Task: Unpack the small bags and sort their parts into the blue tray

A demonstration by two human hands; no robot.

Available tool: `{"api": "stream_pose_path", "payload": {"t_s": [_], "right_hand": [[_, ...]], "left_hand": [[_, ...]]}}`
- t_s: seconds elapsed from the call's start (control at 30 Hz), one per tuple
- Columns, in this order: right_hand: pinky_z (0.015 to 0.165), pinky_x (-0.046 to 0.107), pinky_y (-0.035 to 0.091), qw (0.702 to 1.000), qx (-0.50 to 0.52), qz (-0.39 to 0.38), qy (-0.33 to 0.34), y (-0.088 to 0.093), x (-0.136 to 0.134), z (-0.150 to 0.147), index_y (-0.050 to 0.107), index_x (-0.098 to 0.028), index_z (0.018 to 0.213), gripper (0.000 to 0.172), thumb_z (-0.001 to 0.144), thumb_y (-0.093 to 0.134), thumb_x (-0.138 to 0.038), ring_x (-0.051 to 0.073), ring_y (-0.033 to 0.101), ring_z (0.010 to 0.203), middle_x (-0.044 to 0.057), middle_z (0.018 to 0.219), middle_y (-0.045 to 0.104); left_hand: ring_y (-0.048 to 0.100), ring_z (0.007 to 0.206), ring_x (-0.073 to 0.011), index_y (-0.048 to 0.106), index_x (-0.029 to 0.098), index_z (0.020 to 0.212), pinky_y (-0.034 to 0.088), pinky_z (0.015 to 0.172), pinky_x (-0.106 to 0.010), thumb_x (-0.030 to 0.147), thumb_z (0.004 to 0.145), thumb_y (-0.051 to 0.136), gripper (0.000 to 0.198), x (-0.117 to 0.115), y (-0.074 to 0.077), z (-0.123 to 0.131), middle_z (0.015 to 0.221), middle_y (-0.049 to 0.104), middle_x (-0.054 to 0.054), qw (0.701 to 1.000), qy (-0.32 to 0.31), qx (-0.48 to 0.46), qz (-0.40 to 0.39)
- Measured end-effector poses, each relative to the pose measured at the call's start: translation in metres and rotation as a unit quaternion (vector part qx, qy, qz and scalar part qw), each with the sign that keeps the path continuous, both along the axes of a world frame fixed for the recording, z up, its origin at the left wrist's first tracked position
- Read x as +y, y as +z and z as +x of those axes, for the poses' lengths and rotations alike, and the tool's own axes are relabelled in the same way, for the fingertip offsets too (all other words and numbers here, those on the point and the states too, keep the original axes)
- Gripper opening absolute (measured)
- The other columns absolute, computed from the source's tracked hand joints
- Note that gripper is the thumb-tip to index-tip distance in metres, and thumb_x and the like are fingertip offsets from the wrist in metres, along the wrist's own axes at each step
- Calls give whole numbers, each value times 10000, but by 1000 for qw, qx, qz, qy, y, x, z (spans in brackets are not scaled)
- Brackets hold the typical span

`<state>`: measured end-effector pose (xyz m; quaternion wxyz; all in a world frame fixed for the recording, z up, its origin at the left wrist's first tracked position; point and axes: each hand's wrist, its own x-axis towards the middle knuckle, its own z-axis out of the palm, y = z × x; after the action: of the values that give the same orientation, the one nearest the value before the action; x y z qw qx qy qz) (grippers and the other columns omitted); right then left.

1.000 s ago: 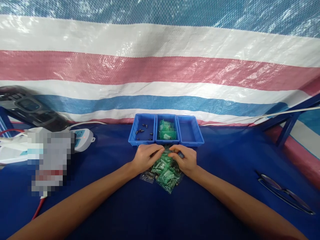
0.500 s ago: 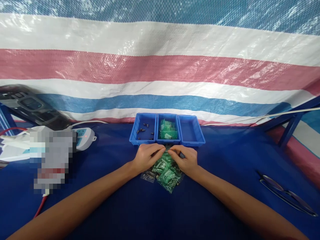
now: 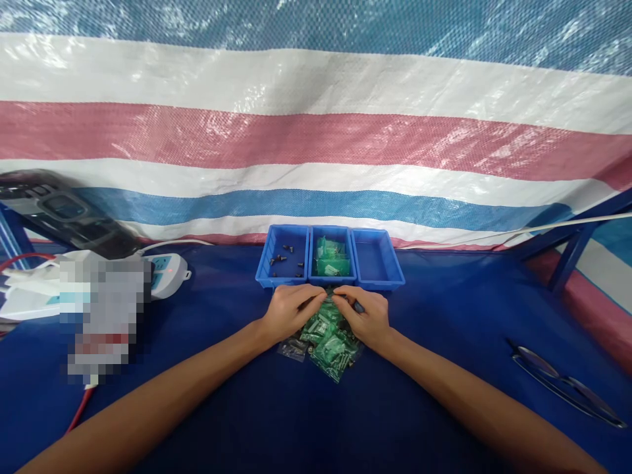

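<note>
My left hand [image 3: 290, 311] and my right hand [image 3: 366, 315] face each other over a pile of green-tinted plastic bags [image 3: 333, 345] with small metal parts inside. Thumb and forefinger are pinched on both hands, the fingertips a little apart. Whatever lies between them is too small to make out. Something dark [image 3: 359, 307] shows within the curl of my right fingers; its kind is unclear. A clear plastic bag [image 3: 293, 349] of small parts lies at the pile's left edge, below my left hand.
Behind my hands stand a blue bin with several dark screws [image 3: 281, 257], a blue bin [image 3: 332, 280] holding green bags, and another blue bin [image 3: 378, 255]. Glasses [image 3: 565, 382] lie at the right. A white power strip [image 3: 170, 275] and cables are at the left; a striped sheet [image 3: 316, 138] hangs behind.
My right fingertips have shifted very slightly to the right, away from the left ones. The bags, bins and left hand look the same.
</note>
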<state>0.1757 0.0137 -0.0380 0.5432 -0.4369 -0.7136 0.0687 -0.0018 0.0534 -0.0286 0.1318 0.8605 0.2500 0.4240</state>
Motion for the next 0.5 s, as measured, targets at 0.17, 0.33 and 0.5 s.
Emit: {"api": "stream_pose_path", "payload": {"t_s": [0.17,0.33,0.5], "right_hand": [[486,194,432,1000,4,1,2,0,0,0,672,-179,857,137,848,576,-275,78,509,444,-18,545,605],[509,200,461,1000,5,-6,3,0,0,0,670,-185,861,125,846,583,-272,85,537,466,-9,587,632],[523,209,479,1000,1,-6,4,1,0,1,671,-184,871,138,857,567,-273,96,560,489,2,615,650]], "left_hand": [[556,520,-83,630,150,868,417,509,-190,191,881,513,124,0,1,0,650,639,-10,1000,-1,-2,-2],[552,511,-78,631,152,868,415,511,-189,187,875,522,115,0,0,0,658,644,-7,1000,2,1,2],[562,519,-75,631,152,861,421,505,-185,183,873,524,112,1,0,0,669,651,-6,1000,5,0,5]]}}
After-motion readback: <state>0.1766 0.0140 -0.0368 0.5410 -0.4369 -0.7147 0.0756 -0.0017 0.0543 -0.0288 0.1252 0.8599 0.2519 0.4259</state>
